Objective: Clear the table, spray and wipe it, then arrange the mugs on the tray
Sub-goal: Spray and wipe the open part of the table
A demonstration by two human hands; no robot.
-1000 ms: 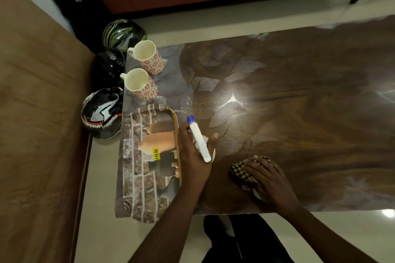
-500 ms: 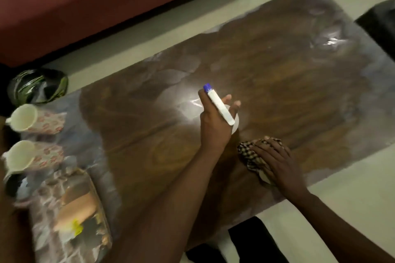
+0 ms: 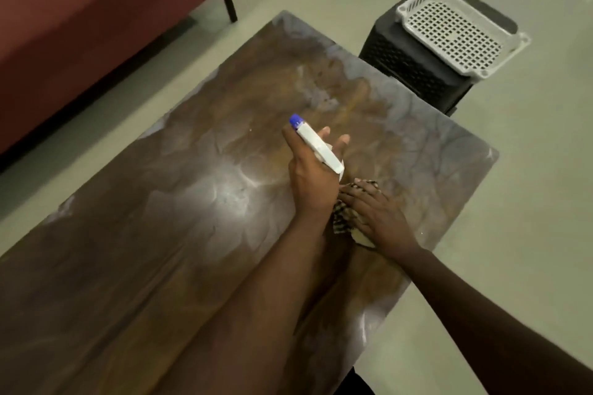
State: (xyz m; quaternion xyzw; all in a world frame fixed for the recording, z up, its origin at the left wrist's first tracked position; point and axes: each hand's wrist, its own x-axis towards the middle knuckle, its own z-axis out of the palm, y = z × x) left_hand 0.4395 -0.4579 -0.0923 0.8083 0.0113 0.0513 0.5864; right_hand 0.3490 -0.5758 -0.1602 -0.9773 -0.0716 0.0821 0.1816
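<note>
Coffee table (image 3: 134, 266): glossy brown top, bare in view, ready for cleaning; mugs and tray out of frame. Left hand (image 3: 313, 183) grasps spray bottle (image 3: 316, 146), nozzle aimed toward the far right corner. Right hand (image 3: 373, 213) presses flat on checked cloth (image 3: 341, 221) near the right edge, poised to wipe
</note>
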